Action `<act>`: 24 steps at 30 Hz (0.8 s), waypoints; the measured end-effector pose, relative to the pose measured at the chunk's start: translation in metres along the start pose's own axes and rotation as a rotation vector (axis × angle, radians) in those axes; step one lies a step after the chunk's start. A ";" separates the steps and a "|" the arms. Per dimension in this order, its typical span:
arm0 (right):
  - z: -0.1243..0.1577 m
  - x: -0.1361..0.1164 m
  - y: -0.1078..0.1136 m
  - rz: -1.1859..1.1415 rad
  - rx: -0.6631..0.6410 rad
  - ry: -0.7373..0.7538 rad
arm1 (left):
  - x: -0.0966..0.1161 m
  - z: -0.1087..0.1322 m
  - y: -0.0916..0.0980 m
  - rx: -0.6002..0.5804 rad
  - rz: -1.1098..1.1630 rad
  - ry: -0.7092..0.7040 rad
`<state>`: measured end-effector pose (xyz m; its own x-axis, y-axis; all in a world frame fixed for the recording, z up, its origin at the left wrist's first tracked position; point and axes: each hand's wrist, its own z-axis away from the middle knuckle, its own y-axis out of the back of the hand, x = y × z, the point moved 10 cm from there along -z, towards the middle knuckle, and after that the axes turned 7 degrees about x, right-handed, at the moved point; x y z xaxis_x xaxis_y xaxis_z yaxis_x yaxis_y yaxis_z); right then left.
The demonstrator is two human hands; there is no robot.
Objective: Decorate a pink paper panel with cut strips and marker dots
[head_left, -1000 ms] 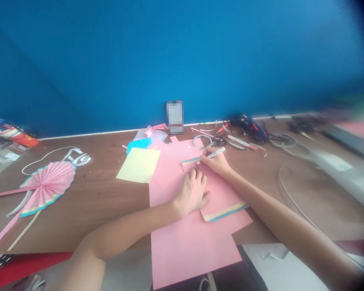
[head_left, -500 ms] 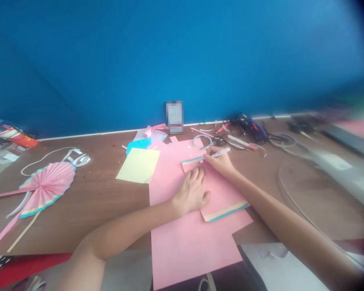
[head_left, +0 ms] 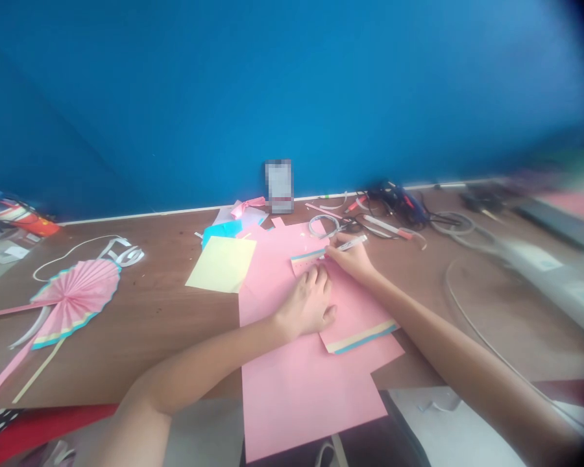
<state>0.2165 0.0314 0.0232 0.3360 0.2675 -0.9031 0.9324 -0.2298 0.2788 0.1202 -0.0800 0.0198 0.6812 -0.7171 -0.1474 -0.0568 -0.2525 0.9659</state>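
My right hand is closed around a white marker pen, its red tip down at the far striped edge of a pink paper. Cream and blue strips run along both ends of that paper, and small dark dots show at its far end. Flat on the same paper, my left hand lies with its fingers spread a little and holds nothing. Beneath is a larger pink sheet that hangs past the table's front edge.
A pleated pink paper fan lies at the left. Yellow paper and blue paper sit beside the pink sheet. A phone leans on the blue wall. Cables and a power strip occupy the right.
The pen tip and both hands stay at almost the same spot on the paper. The whole view has shifted very slightly.
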 end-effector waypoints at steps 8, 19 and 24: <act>-0.001 0.000 -0.001 0.017 -0.015 0.005 | 0.000 -0.002 0.000 0.014 -0.006 -0.013; -0.001 0.000 0.014 -0.053 0.038 -0.012 | -0.014 -0.009 0.007 0.081 0.129 0.081; 0.000 0.001 0.012 -0.046 0.020 0.004 | -0.012 -0.009 0.008 0.081 0.104 0.070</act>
<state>0.2280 0.0287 0.0250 0.2938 0.2821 -0.9133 0.9439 -0.2362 0.2306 0.1181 -0.0682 0.0312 0.7176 -0.6959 -0.0299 -0.1861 -0.2329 0.9545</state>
